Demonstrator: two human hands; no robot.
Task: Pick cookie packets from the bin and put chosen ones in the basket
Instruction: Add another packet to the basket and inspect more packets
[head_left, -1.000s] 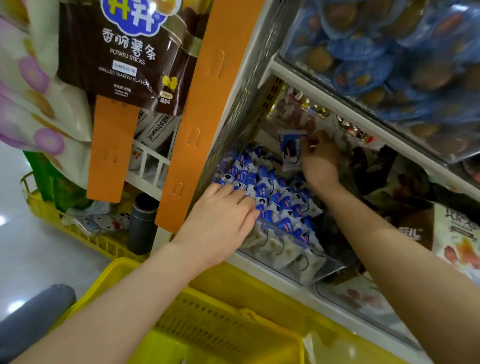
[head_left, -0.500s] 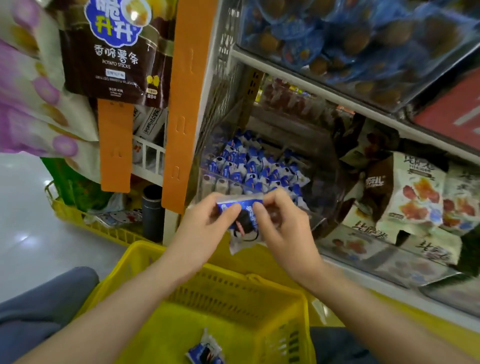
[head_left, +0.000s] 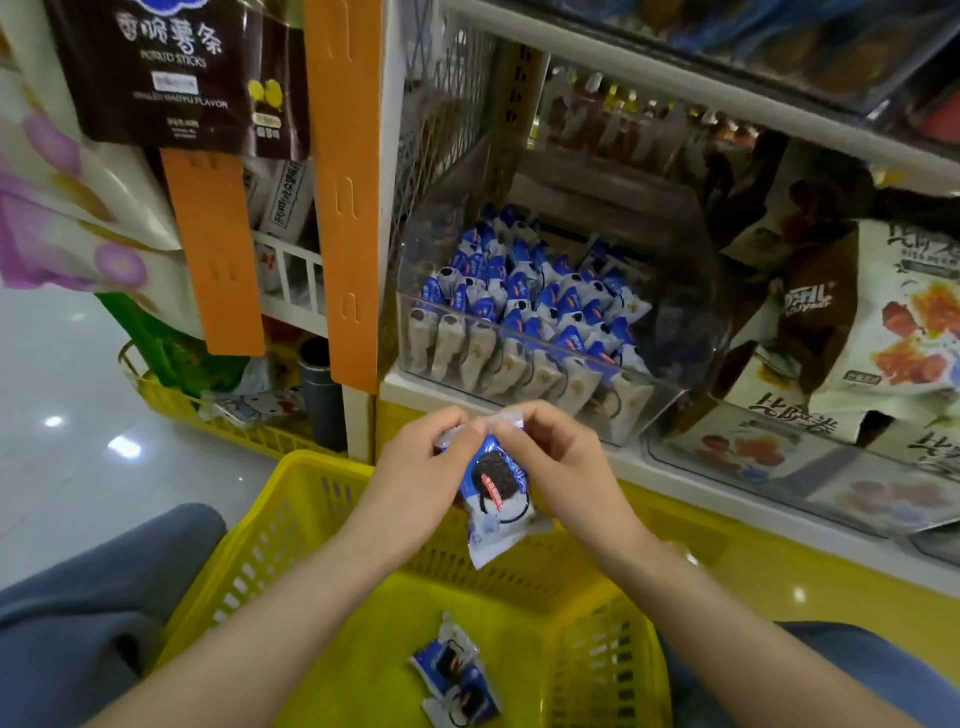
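Both hands, left hand (head_left: 415, 467) and right hand (head_left: 563, 467), pinch the top seal of one cookie packet (head_left: 498, 499) with curled fingers, holding it over the far rim of the yellow basket (head_left: 270, 540), below the clear bin (head_left: 519, 336). Its long axis hangs nearly upright, lower seal pointing into the basket. Two packets (head_left: 456, 673) lie on the basket floor, with open room around them.

Shop aisle. A glossy pale floor (head_left: 67, 374) on the left reflects small spots of ceiling light. A white shelving unit (head_left: 395, 130) on a yellow base (head_left: 779, 571) fills the right. Orange plastic strips (head_left: 345, 208) hang along its left edge, beside a white slatted rack (head_left: 291, 262).
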